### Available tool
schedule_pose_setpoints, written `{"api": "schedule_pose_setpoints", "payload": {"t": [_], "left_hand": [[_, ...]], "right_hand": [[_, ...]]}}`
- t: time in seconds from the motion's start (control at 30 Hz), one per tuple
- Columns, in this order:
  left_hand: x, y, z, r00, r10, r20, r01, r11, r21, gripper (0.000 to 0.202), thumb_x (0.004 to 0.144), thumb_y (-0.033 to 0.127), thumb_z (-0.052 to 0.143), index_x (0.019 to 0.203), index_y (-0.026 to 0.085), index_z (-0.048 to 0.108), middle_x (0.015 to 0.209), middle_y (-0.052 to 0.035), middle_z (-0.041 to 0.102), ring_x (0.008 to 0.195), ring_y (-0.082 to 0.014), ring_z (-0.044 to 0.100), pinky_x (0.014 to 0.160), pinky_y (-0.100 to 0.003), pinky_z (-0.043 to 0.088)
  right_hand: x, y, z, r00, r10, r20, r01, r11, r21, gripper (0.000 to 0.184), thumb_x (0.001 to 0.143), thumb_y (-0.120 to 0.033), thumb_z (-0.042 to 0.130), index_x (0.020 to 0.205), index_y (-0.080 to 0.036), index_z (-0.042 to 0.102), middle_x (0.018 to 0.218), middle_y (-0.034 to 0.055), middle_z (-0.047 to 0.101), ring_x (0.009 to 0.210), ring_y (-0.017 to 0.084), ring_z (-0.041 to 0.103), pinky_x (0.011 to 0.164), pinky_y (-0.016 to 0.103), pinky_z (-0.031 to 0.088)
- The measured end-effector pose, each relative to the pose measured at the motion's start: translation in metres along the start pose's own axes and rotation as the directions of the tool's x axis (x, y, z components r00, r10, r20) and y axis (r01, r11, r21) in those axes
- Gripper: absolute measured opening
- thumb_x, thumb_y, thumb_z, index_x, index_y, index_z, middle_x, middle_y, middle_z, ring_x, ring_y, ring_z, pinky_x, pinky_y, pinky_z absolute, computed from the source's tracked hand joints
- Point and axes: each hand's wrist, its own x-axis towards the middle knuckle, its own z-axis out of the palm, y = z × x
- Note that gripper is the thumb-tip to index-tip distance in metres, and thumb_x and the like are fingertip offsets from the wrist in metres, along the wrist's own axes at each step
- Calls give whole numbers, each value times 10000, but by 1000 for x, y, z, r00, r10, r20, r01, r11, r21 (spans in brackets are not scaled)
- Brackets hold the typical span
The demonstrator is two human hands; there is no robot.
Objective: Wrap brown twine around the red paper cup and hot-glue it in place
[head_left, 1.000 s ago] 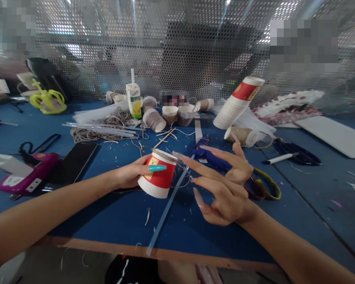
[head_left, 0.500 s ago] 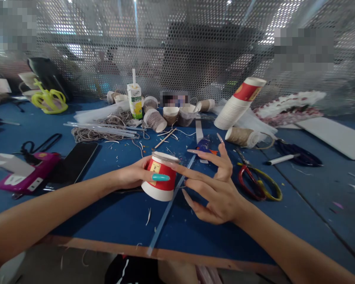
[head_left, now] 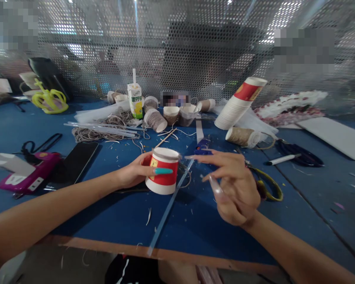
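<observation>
My left hand (head_left: 136, 171) is wrapped round a red and white paper cup (head_left: 165, 179), held upside down above the table with the thumb across its red band. Grey twine runs round the cup's upper rim, and a loose end curls out on the right. To the right of the cup hovers my right hand (head_left: 233, 185), apart from it, fingers bent but spread, with nothing visible in them. Behind its fingertips lies a blue tool (head_left: 202, 146), partly hidden, like a glue gun. A long translucent glue stick (head_left: 165, 221) slants from there towards the front edge.
Scissors (head_left: 269, 185) lie partly behind my right hand. A phone (head_left: 77, 161) and a purple power strip (head_left: 32, 173) are on the left. Further back are a twine heap (head_left: 106, 128), a drink carton (head_left: 135, 102), twine-wrapped cups (head_left: 155, 120) and a leaning cup stack (head_left: 236, 104).
My right hand has drawn away from the cup to the right, its fingers curling more, and now covers part of the scissors. The cup has risen slightly and stands more upright.
</observation>
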Motion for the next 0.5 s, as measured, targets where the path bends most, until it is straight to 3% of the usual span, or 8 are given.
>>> {"api": "schedule_pose_setpoints", "payload": {"t": [0.07, 0.23, 0.37, 0.5], "left_hand": [[0, 0, 0, 1000, 13, -14, -13, 999, -29, 508, 599, 290, 782, 1070, 136, 671, 1011, -112, 733, 924, -244, 675, 890, -388, 484], [-2, -2, -4, 996, -33, -86, 31, 999, -34, 427, 643, 295, 733, 1038, 148, 667, 906, -98, 744, 829, -231, 686, 808, -375, 509], [-3, -4, -7, 995, -28, -99, 29, 1000, 4, 523, 544, 310, 815, 1018, 152, 660, 906, -87, 731, 791, -213, 673, 764, -344, 509], [-2, 0, -1, 993, -31, -110, 37, 998, 57, 557, 482, 237, 852, 995, 152, 651, 890, -74, 718, 772, -195, 658, 738, -323, 510]], "right_hand": [[1, 3, 4, 998, 59, -15, -59, 998, -1, 379, 762, -169, 542, 1120, -265, 465, 1292, 91, 578, 1147, 326, 546, 958, 600, 397], [1, 4, 13, 974, 55, 221, -42, 997, -60, 553, 747, -220, 614, 1224, -232, 333, 1444, 176, 415, 1352, 356, 324, 1023, 641, 328], [0, 2, 14, 950, 59, 308, -61, 998, -3, 512, 762, -187, 603, 1168, -237, 296, 1480, 196, 374, 1412, 323, 239, 1094, 649, 223], [-1, 0, 14, 919, 180, 350, -236, 964, 124, 402, 803, -169, 578, 1095, -254, 315, 1510, 177, 336, 1433, 287, 239, 1101, 590, 289]]}}
